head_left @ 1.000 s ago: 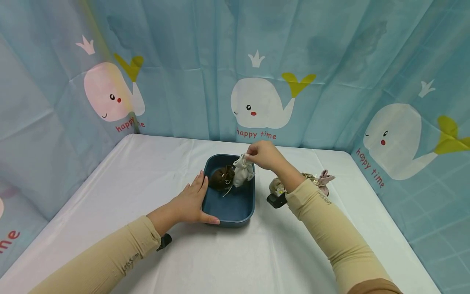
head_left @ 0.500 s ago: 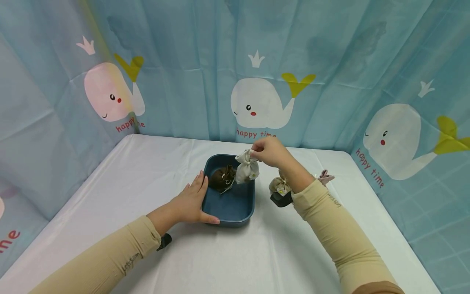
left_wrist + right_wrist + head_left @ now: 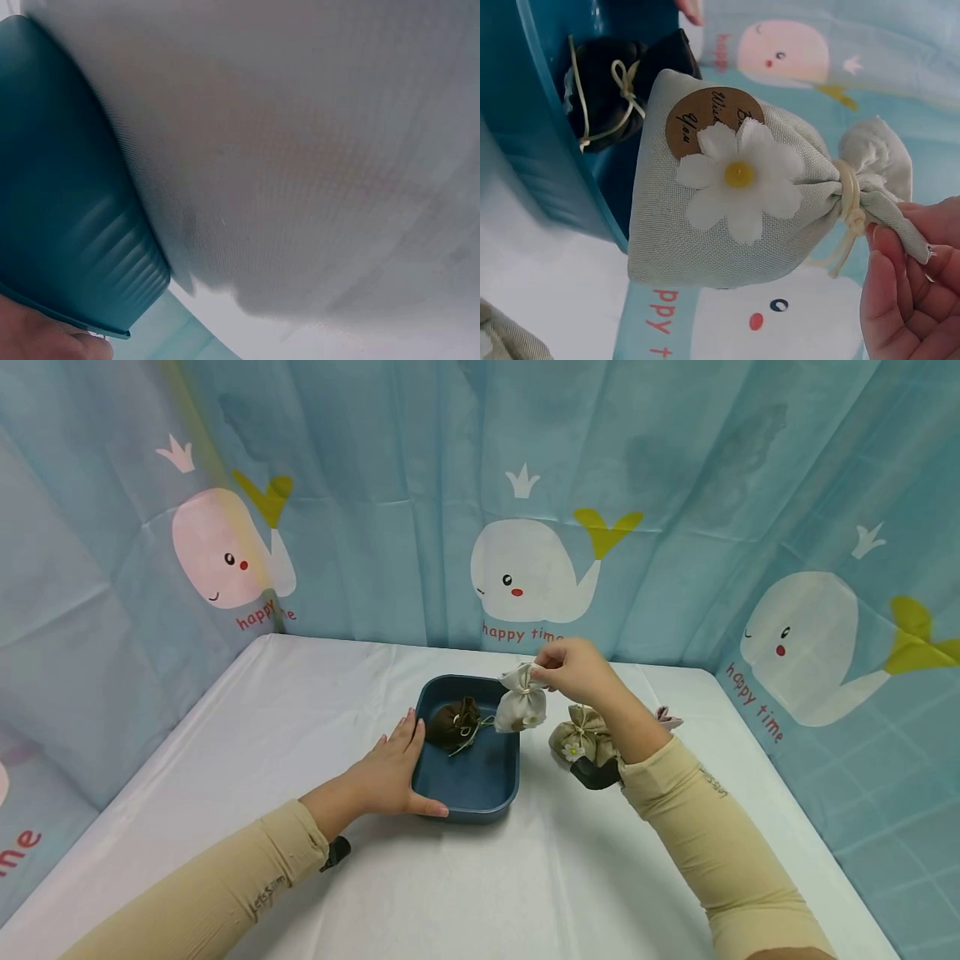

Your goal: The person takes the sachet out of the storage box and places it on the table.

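Note:
My right hand (image 3: 581,672) pinches the gathered top of a white cloth drawstring pouch (image 3: 520,703), which hangs over the right rim of the blue tub (image 3: 472,789). In the right wrist view the pouch (image 3: 727,225) shows a white flower with a yellow centre, a round brown label and a cream cord tied at the neck. A dark brown pouch (image 3: 450,725) lies inside the tub, its cord loose. My left hand (image 3: 382,774) rests against the tub's left side, fingers spread along the rim and thumb at the near edge.
Right of the tub, a beige pouch (image 3: 573,739) with a small flower sits on the white tablecloth (image 3: 450,893), partly behind my right wrist. The tip of a pink pouch (image 3: 667,718) shows beyond that arm. A blue whale-print curtain (image 3: 360,552) stands behind the table.
My right hand has lifted the white pouch from within the tub and carried it right, over the rim. More of the beige pouch shows now. The left hand stays in place.

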Demonstrator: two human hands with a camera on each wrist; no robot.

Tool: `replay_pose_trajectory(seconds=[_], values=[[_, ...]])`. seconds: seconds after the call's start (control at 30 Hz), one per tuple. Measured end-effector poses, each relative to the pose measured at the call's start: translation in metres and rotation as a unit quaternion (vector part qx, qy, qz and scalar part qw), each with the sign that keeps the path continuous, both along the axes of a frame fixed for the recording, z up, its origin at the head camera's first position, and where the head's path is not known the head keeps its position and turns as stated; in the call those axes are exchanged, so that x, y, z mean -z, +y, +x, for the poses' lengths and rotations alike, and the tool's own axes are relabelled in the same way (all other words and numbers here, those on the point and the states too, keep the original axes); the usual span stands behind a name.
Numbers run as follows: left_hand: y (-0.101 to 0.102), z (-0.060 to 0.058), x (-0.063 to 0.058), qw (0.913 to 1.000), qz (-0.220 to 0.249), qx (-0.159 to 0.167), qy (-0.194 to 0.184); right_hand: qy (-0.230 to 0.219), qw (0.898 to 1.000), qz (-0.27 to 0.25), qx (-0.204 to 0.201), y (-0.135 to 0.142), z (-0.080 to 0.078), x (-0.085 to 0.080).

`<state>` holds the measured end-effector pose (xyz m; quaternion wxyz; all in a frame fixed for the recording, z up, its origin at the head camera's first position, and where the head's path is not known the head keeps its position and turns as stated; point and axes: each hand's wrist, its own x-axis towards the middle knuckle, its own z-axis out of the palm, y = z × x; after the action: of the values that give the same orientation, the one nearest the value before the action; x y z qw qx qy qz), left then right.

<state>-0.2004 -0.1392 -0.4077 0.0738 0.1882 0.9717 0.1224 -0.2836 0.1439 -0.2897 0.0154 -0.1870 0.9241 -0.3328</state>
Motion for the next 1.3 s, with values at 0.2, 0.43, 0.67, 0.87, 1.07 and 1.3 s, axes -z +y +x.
replay_pose_trajectory(seconds=[0.2,0.43,0.67,0.87,1.07,1.3], values=[[0.000,-0.001,0.001,1.0000,0.002,-0.001,-0.001,-0.004,1.000,-0.011,0.017,0.011,0.012,-0.005],[0.000,-0.004,0.003,1.0000,-0.002,-0.004,-0.003,-0.014,0.999,-0.006,0.041,0.026,0.021,-0.002],[0.000,-0.005,0.003,1.0000,-0.003,-0.003,-0.003,-0.022,0.998,0.001,0.052,0.038,0.030,0.003],[0.000,-0.004,0.003,1.0000,-0.001,-0.002,-0.001,-0.041,0.998,-0.003,0.047,0.045,0.032,0.010],[-0.001,-0.003,0.002,1.0000,0.000,0.000,-0.003,-0.055,0.997,-0.001,0.045,0.052,0.036,0.019],[-0.001,-0.002,0.001,1.0000,0.004,-0.001,-0.003,-0.075,0.996,-0.010,0.041,0.058,0.042,0.029]])
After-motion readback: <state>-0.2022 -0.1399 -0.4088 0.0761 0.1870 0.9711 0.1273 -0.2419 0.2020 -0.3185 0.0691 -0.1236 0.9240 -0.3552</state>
